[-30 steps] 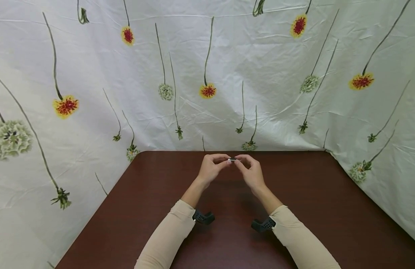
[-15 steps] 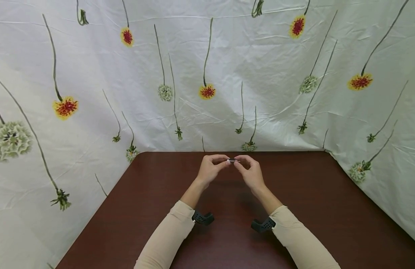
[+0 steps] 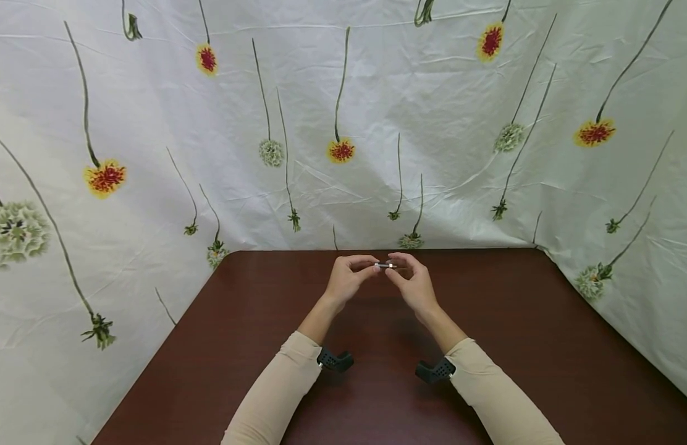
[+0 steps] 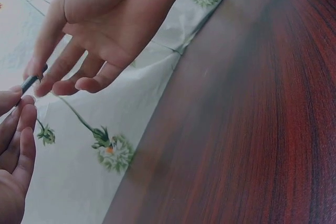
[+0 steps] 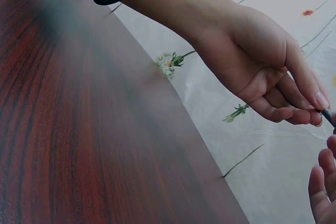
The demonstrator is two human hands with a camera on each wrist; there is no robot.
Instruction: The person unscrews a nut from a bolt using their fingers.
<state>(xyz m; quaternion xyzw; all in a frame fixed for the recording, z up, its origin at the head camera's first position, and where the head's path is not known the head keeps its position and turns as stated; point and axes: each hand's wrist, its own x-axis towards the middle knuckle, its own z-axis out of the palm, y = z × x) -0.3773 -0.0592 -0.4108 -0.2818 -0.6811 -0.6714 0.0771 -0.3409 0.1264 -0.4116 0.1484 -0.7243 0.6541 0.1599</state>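
A small dark threaded bolt [image 3: 383,266] is held level between both hands, over the far part of the table. My left hand [image 3: 343,278] pinches its left end between thumb and fingertips. At the other end, my right hand [image 3: 414,287] has thumb and fingers curled round the shaft, where a small bright piece [image 3: 391,266] like a nut shows between the fingertips. From the left wrist, the bolt's thread [image 4: 29,83] shows between the two hands, the right one uppermost. The right wrist view has the left hand on top; fingertips hide part of the bolt [image 5: 328,115].
A dark red-brown wooden table [image 3: 371,395] lies under the arms. Just behind its far edge hangs a white cloth [image 3: 460,105] printed with flowers, continuing down both sides. Black wrist bands with cameras sit at both sleeve cuffs.
The right fingertips have shifted and parted slightly, the index finger a little higher, so more of the bolt and the bright piece show. The left hand keeps its pinch.
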